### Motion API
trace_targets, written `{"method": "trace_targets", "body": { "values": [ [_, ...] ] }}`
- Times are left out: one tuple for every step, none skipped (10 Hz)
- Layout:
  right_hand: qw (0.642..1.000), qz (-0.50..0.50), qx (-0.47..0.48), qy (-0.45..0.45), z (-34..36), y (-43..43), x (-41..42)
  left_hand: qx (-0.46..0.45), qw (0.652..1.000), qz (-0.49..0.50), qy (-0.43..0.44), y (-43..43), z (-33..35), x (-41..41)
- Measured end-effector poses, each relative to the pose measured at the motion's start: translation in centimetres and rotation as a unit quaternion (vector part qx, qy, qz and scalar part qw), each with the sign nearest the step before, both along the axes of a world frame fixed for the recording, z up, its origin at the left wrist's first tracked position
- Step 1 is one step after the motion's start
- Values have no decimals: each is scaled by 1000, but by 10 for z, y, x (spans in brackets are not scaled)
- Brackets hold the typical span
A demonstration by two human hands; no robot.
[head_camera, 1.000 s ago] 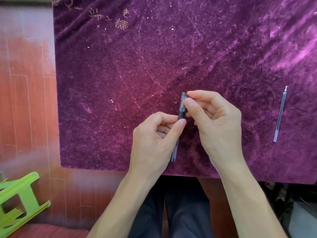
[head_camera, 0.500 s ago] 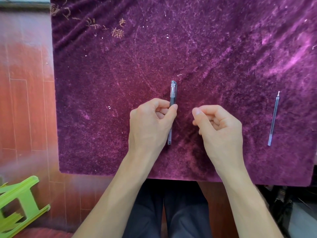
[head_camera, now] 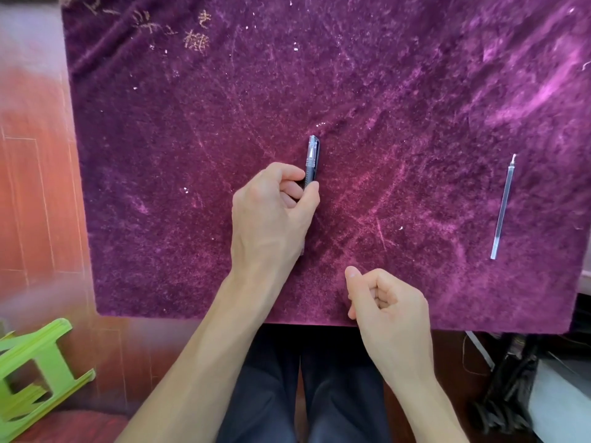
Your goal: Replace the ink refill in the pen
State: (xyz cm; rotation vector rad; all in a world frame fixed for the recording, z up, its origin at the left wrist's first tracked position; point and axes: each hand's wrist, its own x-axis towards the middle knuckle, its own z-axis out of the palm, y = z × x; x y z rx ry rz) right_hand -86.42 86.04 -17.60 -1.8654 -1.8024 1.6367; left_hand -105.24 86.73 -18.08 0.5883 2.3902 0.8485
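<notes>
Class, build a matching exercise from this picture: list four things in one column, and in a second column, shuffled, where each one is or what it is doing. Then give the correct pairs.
Things
1. pen
2. loose refill
3. right hand
4. green stool

Places or states
A. on the floor, lower left
B. curled, holding nothing visible, near the cloth's front edge
C. gripped by the left hand
D. lying alone on the purple cloth, far right

Pairs: 1-C, 2-D, 3-B, 4-A

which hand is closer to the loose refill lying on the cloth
Right. The right hand, curled and empty, sits below and left of the refill, apart from it. The left hand is farther left, holding the pen.
</notes>
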Motion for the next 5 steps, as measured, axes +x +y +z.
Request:
{"method": "trace_targets", "body": {
  "values": [
    [1000, 10, 0, -11, 0, -10, 4, -2, 1000, 6, 1, 0, 0, 2],
    [1000, 14, 13, -18, -2, -15, 5, -9, 1000, 9, 7, 0, 0, 3],
    [999, 22, 28, -25, -4, -20, 5, -12, 1000, 10, 2, 1, 2, 2],
    [999, 23, 30, -17, -5, -24, 6, -19, 1000, 8, -11, 2, 6, 3],
    [999, 32, 4, -9, 1, -23, 6, -53, 999, 1, -11, 0, 14, 3]
  ]
}}
